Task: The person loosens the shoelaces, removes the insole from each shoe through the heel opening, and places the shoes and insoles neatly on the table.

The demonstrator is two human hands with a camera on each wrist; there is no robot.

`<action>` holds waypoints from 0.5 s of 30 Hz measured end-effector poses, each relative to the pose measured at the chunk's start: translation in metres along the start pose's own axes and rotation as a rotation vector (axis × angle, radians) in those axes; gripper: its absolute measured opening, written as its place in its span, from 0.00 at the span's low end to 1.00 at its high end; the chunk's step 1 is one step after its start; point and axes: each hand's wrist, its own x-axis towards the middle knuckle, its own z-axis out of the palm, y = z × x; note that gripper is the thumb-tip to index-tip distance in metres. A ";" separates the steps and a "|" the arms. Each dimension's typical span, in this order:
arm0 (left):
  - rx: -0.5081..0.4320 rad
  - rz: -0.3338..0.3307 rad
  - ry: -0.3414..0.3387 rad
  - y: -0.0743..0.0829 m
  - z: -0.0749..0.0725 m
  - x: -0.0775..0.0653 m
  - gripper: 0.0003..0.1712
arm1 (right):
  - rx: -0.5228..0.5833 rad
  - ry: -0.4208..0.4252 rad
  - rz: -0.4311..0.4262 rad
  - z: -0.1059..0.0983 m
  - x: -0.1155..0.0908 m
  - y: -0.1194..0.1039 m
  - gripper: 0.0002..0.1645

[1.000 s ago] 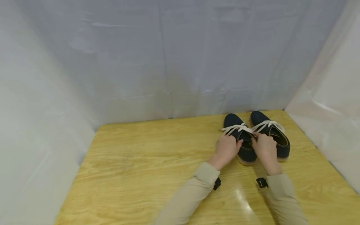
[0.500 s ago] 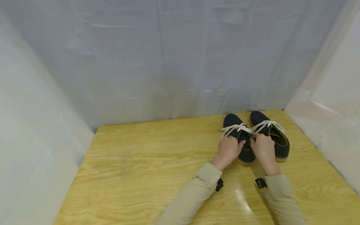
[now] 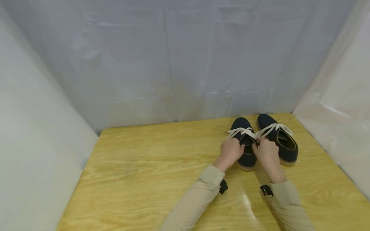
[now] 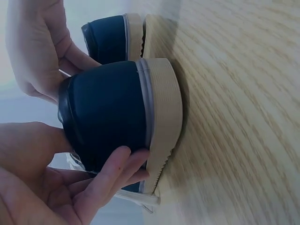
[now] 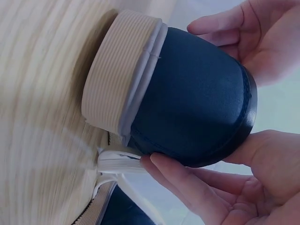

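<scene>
Two dark navy lace-up shoes with white laces and pale ridged soles stand at the back right of the table, toes toward the back wall. My left hand (image 3: 231,151) grips the left side of the left shoe (image 3: 246,161), thumb at its opening. On the opposite side of that shoe, my right hand (image 3: 266,153) holds the collar near the laces. The wrist views show the shoe's heel (image 4: 110,108) between both hands, its sole on or very near the wood. Just to the right stands the other shoe (image 3: 289,154), apart and untouched, its white bow (image 3: 277,125) tied.
The yellow wooden table (image 3: 138,170) stretches left and forward of the shoes. A grey sheeted wall (image 3: 179,64) rises along the back edge, close to the toes. White sheeted walls stand at the left (image 3: 34,134) and right (image 3: 347,96).
The left shoe has shifted slightly left with both hands on it, and its heel has swung left. The gap to the right shoe is wider. The right shoe stays put.
</scene>
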 end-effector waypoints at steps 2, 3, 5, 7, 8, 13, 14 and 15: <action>-0.003 -0.008 -0.011 -0.002 -0.001 0.001 0.21 | 0.005 -0.004 0.003 0.001 0.000 -0.002 0.22; -0.006 -0.011 -0.018 -0.003 -0.001 0.002 0.20 | 0.007 0.001 0.001 0.002 0.000 -0.003 0.22; -0.011 -0.014 -0.024 -0.005 -0.002 0.003 0.19 | 0.023 0.005 0.001 0.003 -0.001 -0.005 0.21; -0.014 -0.015 -0.035 -0.007 -0.002 0.003 0.18 | 0.043 0.011 0.003 0.004 -0.002 -0.006 0.20; -0.015 -0.019 -0.042 -0.008 -0.003 0.003 0.18 | 0.051 0.012 0.001 0.005 -0.003 -0.007 0.20; -0.033 -0.063 -0.080 -0.012 -0.005 0.002 0.16 | 0.056 0.029 -0.038 0.007 -0.007 -0.009 0.16; -0.039 -0.071 -0.085 -0.012 -0.006 0.002 0.16 | 0.051 0.037 -0.046 0.008 -0.007 -0.009 0.15; -0.046 -0.079 -0.089 -0.013 -0.006 0.002 0.16 | 0.050 0.046 -0.053 0.009 -0.007 -0.009 0.14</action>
